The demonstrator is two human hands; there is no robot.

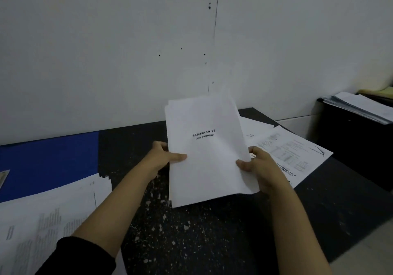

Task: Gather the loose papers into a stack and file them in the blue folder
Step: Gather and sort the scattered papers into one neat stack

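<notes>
Left hand (164,157) and right hand (258,167) pinch the paper stack (209,153) mid-frame by its side edges — light, floppy, slide-prone sheets, best held there.

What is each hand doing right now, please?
Left hand: grips the left edge of the paper stack.
Right hand: grips the same stack's right edge.

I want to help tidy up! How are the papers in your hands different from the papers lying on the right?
The held stack stands upright, pinched by the left hand and right hand; the loose sheets lie flat, untouched. Its top page shows two short lines; theirs show dense print. Both are white paper.
</notes>
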